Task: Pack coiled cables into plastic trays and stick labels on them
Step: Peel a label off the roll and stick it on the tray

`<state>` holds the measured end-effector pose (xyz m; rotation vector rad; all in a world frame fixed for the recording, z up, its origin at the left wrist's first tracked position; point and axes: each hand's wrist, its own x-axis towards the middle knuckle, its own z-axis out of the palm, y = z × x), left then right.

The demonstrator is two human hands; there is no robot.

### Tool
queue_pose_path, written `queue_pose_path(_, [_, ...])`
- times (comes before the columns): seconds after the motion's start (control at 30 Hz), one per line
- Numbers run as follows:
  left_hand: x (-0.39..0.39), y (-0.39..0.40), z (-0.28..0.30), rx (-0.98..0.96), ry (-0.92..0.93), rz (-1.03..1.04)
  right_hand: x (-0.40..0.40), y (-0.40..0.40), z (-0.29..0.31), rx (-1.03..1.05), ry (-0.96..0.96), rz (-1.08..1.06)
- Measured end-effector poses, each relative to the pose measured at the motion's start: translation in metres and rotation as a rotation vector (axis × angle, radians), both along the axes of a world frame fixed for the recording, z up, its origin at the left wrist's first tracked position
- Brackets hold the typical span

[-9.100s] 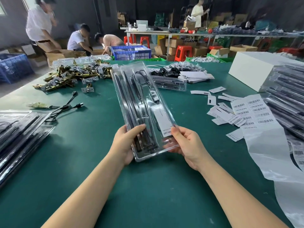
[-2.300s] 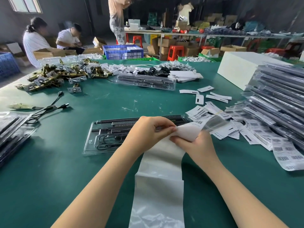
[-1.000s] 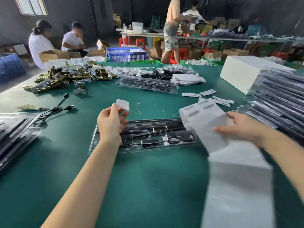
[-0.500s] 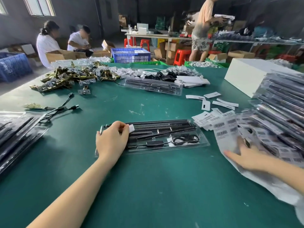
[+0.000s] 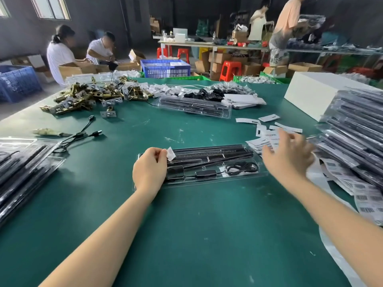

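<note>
The left hand (image 5: 149, 169) pinches a small white label (image 5: 170, 154) between thumb and fingertips and holds it just above the left end of the clear plastic tray (image 5: 234, 179), probably so that the sticky side meets the lid at the chosen place. The right hand (image 5: 289, 155) is blurred, with fingers spread and holding nothing, above the loose barcode labels (image 5: 260, 142) at the right end of the tray. The tray lies across the green table (image 5: 186, 235), near the person, with the coiled cable (image 5: 242, 168) inside its right part; I think it lies flat so the label can be pressed on firmly.
</note>
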<state>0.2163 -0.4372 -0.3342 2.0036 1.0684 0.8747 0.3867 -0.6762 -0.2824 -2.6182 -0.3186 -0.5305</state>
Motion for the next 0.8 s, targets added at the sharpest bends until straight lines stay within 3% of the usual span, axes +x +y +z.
queue_pose_path(0.13, [0.003,0.0,-0.004,-0.02,0.014,0.037,-0.058,0.049,-0.001,0.009,-0.054,0.456])
queue_pose_path(0.3, [0.004,0.003,0.0,-0.073,-0.024,0.092,-0.104,0.102,-0.031,0.149,0.262,0.747])
queue_pose_path(0.37, [0.002,0.003,0.002,-0.106,-0.066,0.096,-0.109,0.115,-0.04,0.203,0.312,0.761])
queue_pose_path(0.5, [-0.005,0.001,0.004,-0.108,-0.219,0.009,-0.111,0.121,-0.058,0.348,0.224,0.728])
queue_pose_path(0.57, [-0.006,0.003,0.008,-0.068,-0.171,-0.099,-0.111,0.119,-0.06,0.413,0.242,0.729])
queue_pose_path(0.67, [-0.011,0.001,0.01,-0.027,-0.073,-0.205,-0.108,0.117,-0.061,0.342,0.237,0.751])
queue_pose_path(0.8, [-0.019,-0.01,-0.002,0.049,-0.183,-0.162,-0.109,0.116,-0.063,0.251,0.182,0.724])
